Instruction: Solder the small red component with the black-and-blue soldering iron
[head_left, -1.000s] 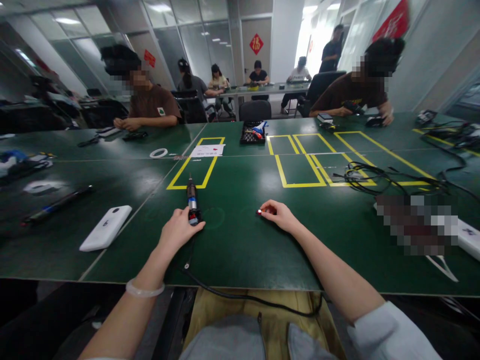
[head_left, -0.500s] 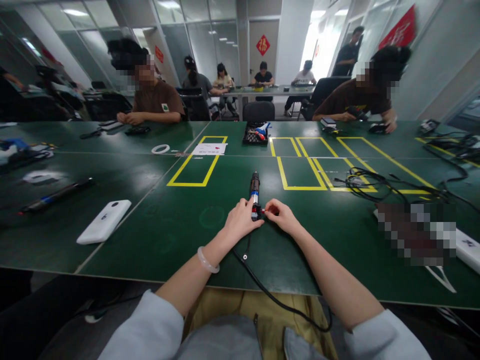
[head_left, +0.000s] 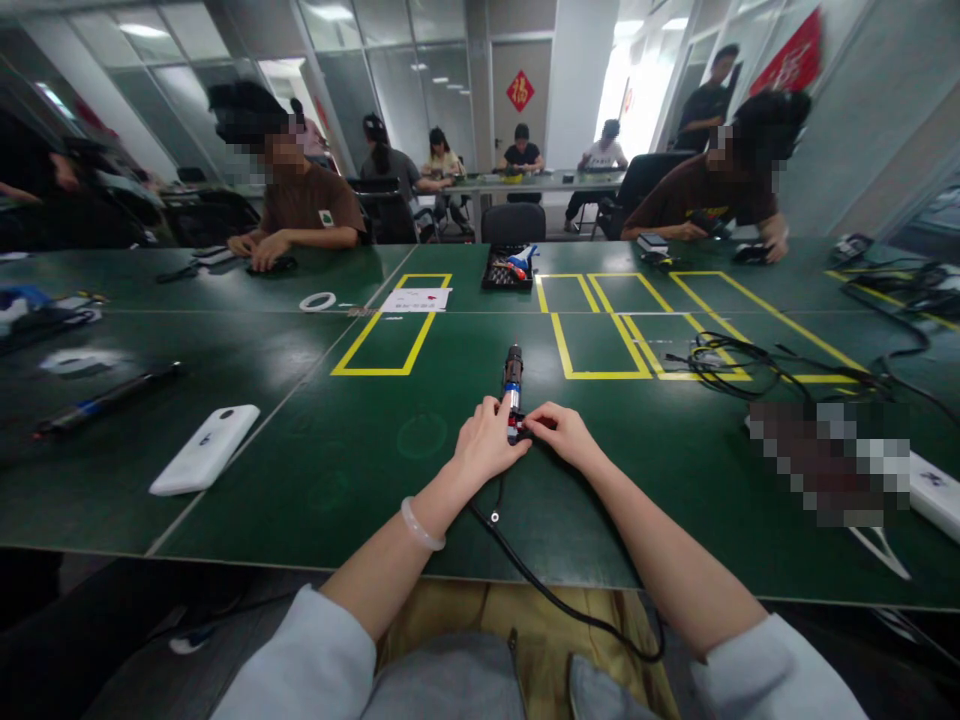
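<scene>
A slim black pen-like tool (head_left: 513, 372) with a silver and blue band lies on the green table (head_left: 337, 470), tip pointing away from me. Its black cord (head_left: 555, 600) runs back over the table's near edge. My left hand (head_left: 484, 447) is closed around the tool's rear end. My right hand (head_left: 564, 433) pinches a small red and silver part right against that same end, touching the tool. A pale bangle sits on my left wrist.
A white flat device (head_left: 205, 449) lies to the left, a dark pen-like tool (head_left: 105, 398) beyond it. Tangled black cables (head_left: 739, 360) lie right, over yellow taped rectangles (head_left: 600, 340). A black parts tray (head_left: 508, 270) and a paper sheet (head_left: 416, 299) are farther back. Several people sit opposite.
My left hand carried the tool from the left to the table's middle, meeting my right hand. The small part in my right fingers now touches the tool's rear end.
</scene>
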